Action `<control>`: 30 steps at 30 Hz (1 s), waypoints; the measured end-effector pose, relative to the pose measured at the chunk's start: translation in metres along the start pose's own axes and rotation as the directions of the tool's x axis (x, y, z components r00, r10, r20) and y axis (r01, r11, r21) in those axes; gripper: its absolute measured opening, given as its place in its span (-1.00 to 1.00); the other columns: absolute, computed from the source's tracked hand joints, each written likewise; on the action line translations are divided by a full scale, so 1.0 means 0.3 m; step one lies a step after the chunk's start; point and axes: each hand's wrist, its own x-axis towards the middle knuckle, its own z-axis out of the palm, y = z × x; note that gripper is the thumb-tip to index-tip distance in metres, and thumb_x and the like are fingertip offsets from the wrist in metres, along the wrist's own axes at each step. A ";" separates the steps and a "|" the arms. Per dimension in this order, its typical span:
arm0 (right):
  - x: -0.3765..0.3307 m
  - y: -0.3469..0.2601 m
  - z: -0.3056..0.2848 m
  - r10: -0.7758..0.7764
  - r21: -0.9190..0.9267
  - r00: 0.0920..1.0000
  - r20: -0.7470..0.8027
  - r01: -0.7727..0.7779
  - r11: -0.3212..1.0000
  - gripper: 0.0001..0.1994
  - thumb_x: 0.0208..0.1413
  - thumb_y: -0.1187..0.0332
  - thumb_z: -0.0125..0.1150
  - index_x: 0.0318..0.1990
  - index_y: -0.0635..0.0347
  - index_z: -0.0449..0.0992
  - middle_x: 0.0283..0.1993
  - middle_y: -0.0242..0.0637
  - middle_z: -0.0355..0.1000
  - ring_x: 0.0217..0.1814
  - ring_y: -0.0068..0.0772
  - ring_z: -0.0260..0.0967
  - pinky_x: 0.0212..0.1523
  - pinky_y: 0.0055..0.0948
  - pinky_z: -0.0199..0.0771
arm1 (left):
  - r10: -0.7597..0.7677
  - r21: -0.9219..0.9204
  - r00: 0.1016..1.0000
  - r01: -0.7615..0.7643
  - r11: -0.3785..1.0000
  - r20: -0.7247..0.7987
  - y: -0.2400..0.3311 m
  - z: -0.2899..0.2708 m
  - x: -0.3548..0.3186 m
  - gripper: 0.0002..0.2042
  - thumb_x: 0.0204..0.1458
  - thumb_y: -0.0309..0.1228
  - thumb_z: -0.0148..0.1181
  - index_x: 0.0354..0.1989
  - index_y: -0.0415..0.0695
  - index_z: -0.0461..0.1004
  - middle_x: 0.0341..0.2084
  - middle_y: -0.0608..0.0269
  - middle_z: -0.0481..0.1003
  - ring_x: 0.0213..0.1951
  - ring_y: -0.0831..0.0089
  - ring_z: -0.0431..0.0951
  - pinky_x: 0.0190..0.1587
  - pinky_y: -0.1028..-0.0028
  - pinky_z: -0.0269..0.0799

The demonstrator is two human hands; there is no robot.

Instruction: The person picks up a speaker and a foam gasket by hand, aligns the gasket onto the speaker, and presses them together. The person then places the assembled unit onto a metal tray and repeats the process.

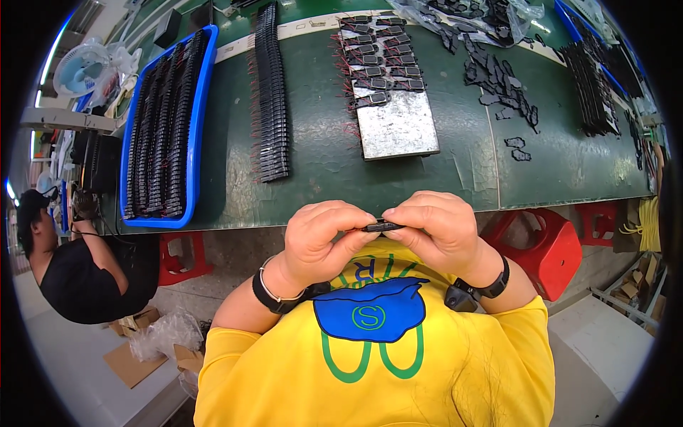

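My left hand (324, 238) and my right hand (441, 228) meet in front of my chest, just off the table's near edge. Between their thumbs and fingertips they pinch a small, thin black plastic part (383, 227), held from both ends; the fingers cover much of it. Beyond them on the table lies a silvery metal plate (398, 132). Two columns of small black speaker-like modules (371, 71) with red wires rest on its far part, while its near part is bare.
Left on the green table (455, 171) are a long row of black parts (270, 107) and a blue tray (196, 164) of similar rows. Loose black frames (501, 82) and stacked black parts (594, 99) lie right. Red stools (551, 256) stand below. A co-worker (92, 274) sits left.
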 end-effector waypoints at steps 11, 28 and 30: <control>0.018 -0.016 0.011 0.032 0.048 0.999 0.032 -0.034 0.998 -0.82 -0.09 0.55 0.33 -0.28 0.29 0.51 -0.43 -0.19 0.49 -0.50 -0.27 0.44 -0.51 -0.46 0.39 | -0.177 -0.164 0.984 0.177 0.970 0.014 -0.016 -0.011 -0.006 -0.88 -0.10 -0.54 0.30 -0.38 -0.20 0.51 -0.56 0.17 0.50 -0.56 0.33 0.49 -0.50 0.48 0.36; 0.005 0.007 0.051 -0.002 -0.063 0.999 0.043 0.005 0.998 -0.76 -0.22 0.58 0.37 -0.33 0.29 0.50 -0.44 -0.17 0.49 -0.49 -0.19 0.46 -0.50 -0.39 0.43 | -0.100 0.054 0.995 0.100 0.994 0.001 -0.011 -0.056 -0.057 -0.77 -0.15 -0.56 0.36 -0.27 -0.25 0.52 -0.45 0.13 0.56 -0.47 0.44 0.54 -0.42 0.57 0.42; 0.006 0.004 0.050 -0.017 -0.088 0.999 0.044 0.021 0.996 -0.76 -0.24 0.59 0.37 -0.34 0.31 0.49 -0.44 -0.17 0.49 -0.49 -0.19 0.46 -0.50 -0.38 0.43 | -0.112 0.030 0.994 0.112 0.993 -0.008 -0.015 -0.057 -0.058 -0.76 -0.15 -0.56 0.36 -0.26 -0.26 0.52 -0.44 0.12 0.57 -0.46 0.44 0.55 -0.40 0.57 0.43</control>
